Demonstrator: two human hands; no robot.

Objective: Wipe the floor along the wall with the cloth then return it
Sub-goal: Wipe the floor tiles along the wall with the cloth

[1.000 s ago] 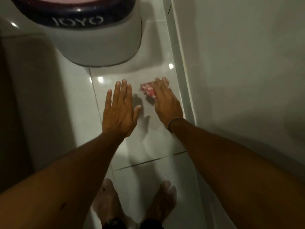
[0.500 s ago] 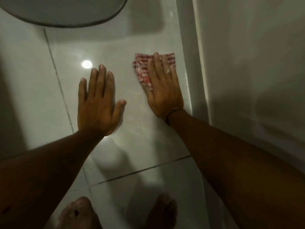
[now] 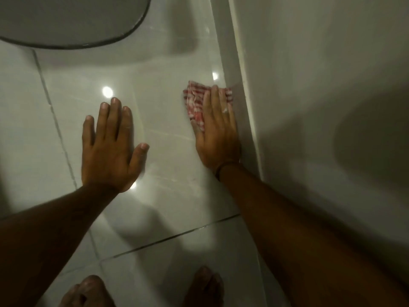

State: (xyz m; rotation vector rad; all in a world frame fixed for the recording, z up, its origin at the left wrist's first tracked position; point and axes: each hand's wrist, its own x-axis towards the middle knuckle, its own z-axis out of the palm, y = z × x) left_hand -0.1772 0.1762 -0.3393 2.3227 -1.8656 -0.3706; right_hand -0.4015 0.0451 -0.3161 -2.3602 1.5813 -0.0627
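A red-and-white checked cloth (image 3: 195,100) lies crumpled on the glossy pale floor tile (image 3: 163,89), right against the white skirting (image 3: 238,89) at the foot of the wall (image 3: 309,74). My right hand (image 3: 218,134) presses flat on the cloth, fingers pointing away from me, its outer edge touching the skirting. My left hand (image 3: 110,147) rests flat on the tile to the left, fingers spread, holding nothing.
A large round grey-white base (image 3: 73,21) of a container stands on the floor at the top left. My two bare feet (image 3: 205,286) show at the bottom edge. Dark grout lines (image 3: 172,238) cross the tiles.
My right hand has slid the cloth to the right, up against the skirting. The camera has dropped closer to the floor, so the round container is mostly out of view. The left hand stays planted.
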